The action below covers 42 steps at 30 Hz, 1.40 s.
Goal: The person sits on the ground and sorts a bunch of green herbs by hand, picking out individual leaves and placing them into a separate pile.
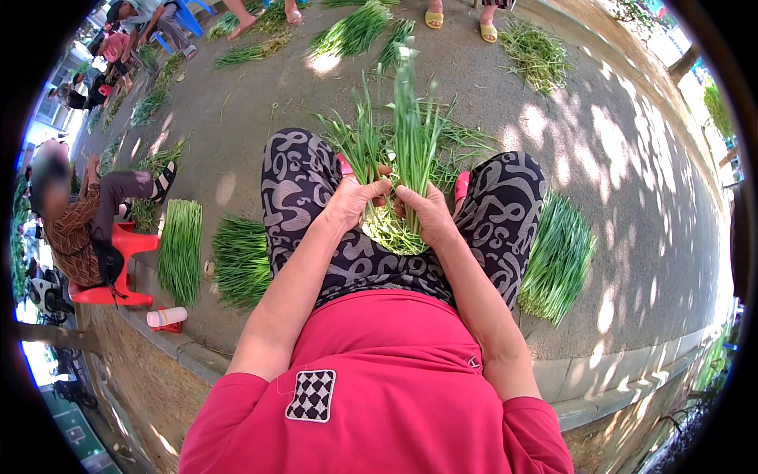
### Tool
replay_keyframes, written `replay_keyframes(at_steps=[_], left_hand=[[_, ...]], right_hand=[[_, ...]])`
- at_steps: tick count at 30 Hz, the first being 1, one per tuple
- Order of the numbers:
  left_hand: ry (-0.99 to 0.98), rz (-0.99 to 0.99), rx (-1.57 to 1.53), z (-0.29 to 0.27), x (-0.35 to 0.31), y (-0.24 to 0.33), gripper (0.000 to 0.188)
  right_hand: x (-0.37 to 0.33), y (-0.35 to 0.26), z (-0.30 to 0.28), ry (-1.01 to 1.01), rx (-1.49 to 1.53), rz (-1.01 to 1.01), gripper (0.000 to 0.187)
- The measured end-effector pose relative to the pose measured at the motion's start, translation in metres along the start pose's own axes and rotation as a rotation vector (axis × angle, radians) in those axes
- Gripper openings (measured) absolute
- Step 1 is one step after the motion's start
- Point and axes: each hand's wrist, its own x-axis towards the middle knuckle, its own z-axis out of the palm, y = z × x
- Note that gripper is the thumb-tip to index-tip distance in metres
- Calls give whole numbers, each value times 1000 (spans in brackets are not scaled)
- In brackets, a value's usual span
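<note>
Between my knees, my left hand [354, 201] is closed round a smaller bunch of long green chives [363, 150]. Close beside it, my right hand [431, 212] grips a taller, fuller bunch of chives [414, 138], its upper leaf tips smeared by motion. Both bunches point away from me. Pale yellow-green stems and scraps [399, 235] show below and between the hands. Some of my fingers are hidden behind the leaves. Loose green leaves [466, 144] lie on the ground just beyond the bunches.
Chive stacks lie outside my left knee [241, 262] and right knee [557, 257], with another stack [180, 251] farther left. A person sits on a red stool [126, 265] at left, near a pale pink bottle [166, 317]. More green heaps [353, 30] and people's feet [433, 19] are ahead.
</note>
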Motion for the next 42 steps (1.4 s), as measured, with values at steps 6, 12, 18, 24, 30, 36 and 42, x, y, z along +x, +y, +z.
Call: replay_keyframes(at_steps=[6, 12, 18, 24, 30, 36, 42], left_hand=[[-59, 72, -27, 5, -1, -3, 29], [-22, 43, -3, 5, -1, -4, 24], [-32, 21, 34, 8, -4, 3, 18], [-4, -7, 92, 7, -5, 2, 17], [-7, -52, 31, 3, -3, 2, 24], [78, -46, -233, -6, 1, 5, 29], [66, 16, -391, -12, 2, 5, 24]], right_hand=[[-2, 1, 5, -56, -36, 81, 29], [-4, -3, 10, -63, -21, 76, 35], [-9, -15, 13, -50, -49, 109, 36], [-7, -13, 10, -78, -47, 121, 34], [-5, -14, 5, -95, -47, 134, 33], [-6, -20, 7, -52, 58, 156, 21], [-6, -20, 4, -75, 32, 171, 23]])
